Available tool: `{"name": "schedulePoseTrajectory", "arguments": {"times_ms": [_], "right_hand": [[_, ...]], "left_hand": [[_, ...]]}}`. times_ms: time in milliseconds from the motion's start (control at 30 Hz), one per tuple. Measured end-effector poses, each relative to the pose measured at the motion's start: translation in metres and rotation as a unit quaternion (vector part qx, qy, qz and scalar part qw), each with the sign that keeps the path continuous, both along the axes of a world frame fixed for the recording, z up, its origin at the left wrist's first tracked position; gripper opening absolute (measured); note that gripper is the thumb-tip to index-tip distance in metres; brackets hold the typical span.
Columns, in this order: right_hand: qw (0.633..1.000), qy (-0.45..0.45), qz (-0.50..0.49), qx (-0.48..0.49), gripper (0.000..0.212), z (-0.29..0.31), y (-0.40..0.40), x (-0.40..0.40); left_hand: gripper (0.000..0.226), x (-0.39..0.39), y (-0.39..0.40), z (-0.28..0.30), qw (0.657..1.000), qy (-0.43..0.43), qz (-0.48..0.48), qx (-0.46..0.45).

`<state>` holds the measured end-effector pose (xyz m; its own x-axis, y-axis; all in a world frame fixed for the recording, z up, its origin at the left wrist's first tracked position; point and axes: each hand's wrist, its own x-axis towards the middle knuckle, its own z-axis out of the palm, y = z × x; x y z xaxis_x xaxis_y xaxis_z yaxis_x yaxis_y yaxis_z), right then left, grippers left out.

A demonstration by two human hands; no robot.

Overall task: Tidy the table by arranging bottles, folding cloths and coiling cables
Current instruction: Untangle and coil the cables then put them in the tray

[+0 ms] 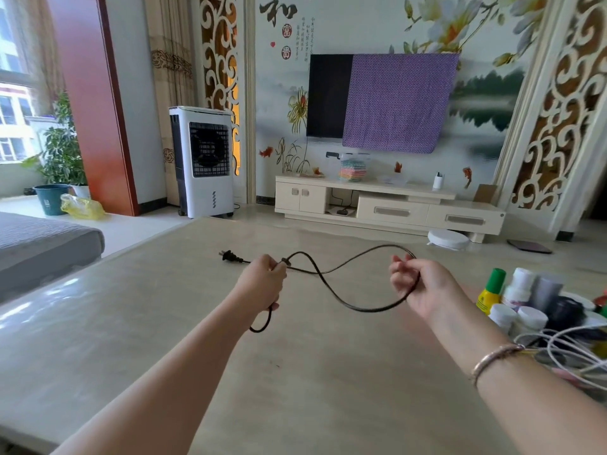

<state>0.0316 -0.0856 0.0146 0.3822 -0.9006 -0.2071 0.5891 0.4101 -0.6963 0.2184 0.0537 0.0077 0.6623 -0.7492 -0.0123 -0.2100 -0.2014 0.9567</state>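
Two bare hands hold a black power cable [331, 290] stretched crosswise above a pale, glossy tabletop [164, 323], its long axis running left to right between them. Farthest left, the cable's plug [229, 256] sticks out past the left hand, prongs pointing left and slightly away from the person. The left hand [262, 284] grips the cable in a closed fist; a short loop of cord hangs below the fist, and further strands leave the grip toward the right. From there the cord crosses over itself, with one run arching up and away and another sagging low toward the tabletop. Both runs meet at the right hand [418, 285], whose grip pinches the cord between curled fingers and thumb, palm turned toward the camera. A thin bracelet [492, 359] circles the right wrist. At the tabletop's right edge stands a cluster of bottles [522, 300], white-capped ones among them and one yellow with a green cap, and just in front of them lies a tangle of white cables [571, 353].
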Motion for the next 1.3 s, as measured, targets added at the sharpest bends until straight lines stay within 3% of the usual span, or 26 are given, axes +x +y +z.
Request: {"name": "schedulePoseTrajectory", "arguments": {"times_ms": [100, 167, 200, 267, 300, 333, 367, 467, 500, 533, 600, 667, 700, 733, 800, 867, 900, 933, 1067, 1200, 1300], "right_hand": [[0.991, 0.119, -0.056, 0.008, 0.024, -0.011, -0.008, -0.001], [0.939, 0.324, -0.077, -0.082, 0.033, -0.025, -0.013, -0.005], [0.882, 0.438, -0.082, -0.151, 0.042, -0.031, -0.012, -0.008], [0.708, 0.628, -0.11, -0.304, 0.058, -0.039, -0.007, -0.013], [0.612, 0.676, -0.128, -0.39, 0.063, -0.041, -0.003, -0.014], [0.538, 0.686, -0.141, -0.47, 0.064, -0.043, -0.002, -0.014], [0.496, 0.67, -0.139, -0.535, 0.059, -0.043, 0.001, -0.011], [0.521, 0.607, -0.115, -0.589, 0.05, -0.04, 0.013, 0.003], [0.496, 0.618, -0.138, -0.594, 0.053, -0.041, 0.013, 0.007], [0.443, 0.645, -0.161, -0.602, 0.057, -0.043, 0.012, 0.01], [0.3, 0.707, -0.147, -0.623, 0.063, -0.048, 0.005, 0.01], [0.21, 0.762, -0.077, -0.608, 0.06, -0.054, -0.005, 0.008], [0.223, 0.782, -0.032, -0.581, 0.056, -0.057, -0.009, 0.006], [0.269, 0.791, 0.013, -0.55, 0.051, -0.057, -0.011, 0.007], [0.439, 0.719, 0.063, -0.535, 0.041, -0.057, -0.011, 0.009], [0.616, 0.59, 0.089, -0.514, 0.035, -0.056, 0.001, 0.014], [0.679, 0.536, 0.108, -0.49, 0.033, -0.056, 0.009, 0.016], [0.711, 0.502, 0.121, -0.478, 0.034, -0.055, 0.017, 0.018], [0.764, 0.435, 0.116, -0.462, 0.023, -0.052, 0.035, 0.026], [0.82, 0.365, 0.117, -0.424, 0.026, -0.05, 0.037, 0.025], [0.823, 0.34, 0.108, -0.441, 0.023, -0.05, 0.043, 0.023]], "left_hand": [[0.016, -0.001, 0.002, 0.003, 0.996, 0.037, 0.002, -0.079], [0.016, -0.002, 0.005, 0.005, 0.992, 0.054, -0.014, -0.109], [0.017, -0.002, 0.007, 0.006, 0.99, 0.06, -0.027, -0.121], [0.019, -0.003, 0.011, 0.008, 0.985, 0.072, -0.065, -0.145], [0.02, -0.004, 0.012, 0.009, 0.981, 0.078, -0.086, -0.155], [0.021, -0.004, 0.014, 0.01, 0.977, 0.084, -0.108, -0.165], [0.022, -0.004, 0.014, 0.011, 0.973, 0.088, -0.128, -0.173], [0.023, -0.007, 0.016, 0.012, 0.961, 0.099, -0.177, -0.19], [0.023, -0.008, 0.016, 0.012, 0.958, 0.104, -0.187, -0.192], [0.023, -0.009, 0.017, 0.012, 0.956, 0.108, -0.195, -0.193], [0.022, -0.011, 0.018, 0.012, 0.95, 0.121, -0.211, -0.194], [0.02, -0.012, 0.018, 0.012, 0.942, 0.143, -0.231, -0.195], [0.019, -0.012, 0.018, 0.012, 0.938, 0.156, -0.241, -0.194], [0.018, -0.012, 0.017, 0.012, 0.935, 0.163, -0.249, -0.193], [0.016, -0.011, 0.016, 0.011, 0.935, 0.164, -0.254, -0.185], [0.016, -0.009, 0.012, 0.009, 0.94, 0.152, -0.248, -0.177], [0.016, -0.009, 0.01, 0.007, 0.943, 0.147, -0.243, -0.174], [0.015, -0.009, 0.008, 0.006, 0.945, 0.146, -0.237, -0.173], [0.015, -0.011, -0.001, 0.001, 0.95, 0.154, -0.188, -0.196], [0.016, -0.015, -0.011, -0.006, 0.959, 0.157, -0.1, -0.212], [0.014, -0.022, -0.017, -0.011, 0.96, 0.166, -0.059, -0.218]]}}
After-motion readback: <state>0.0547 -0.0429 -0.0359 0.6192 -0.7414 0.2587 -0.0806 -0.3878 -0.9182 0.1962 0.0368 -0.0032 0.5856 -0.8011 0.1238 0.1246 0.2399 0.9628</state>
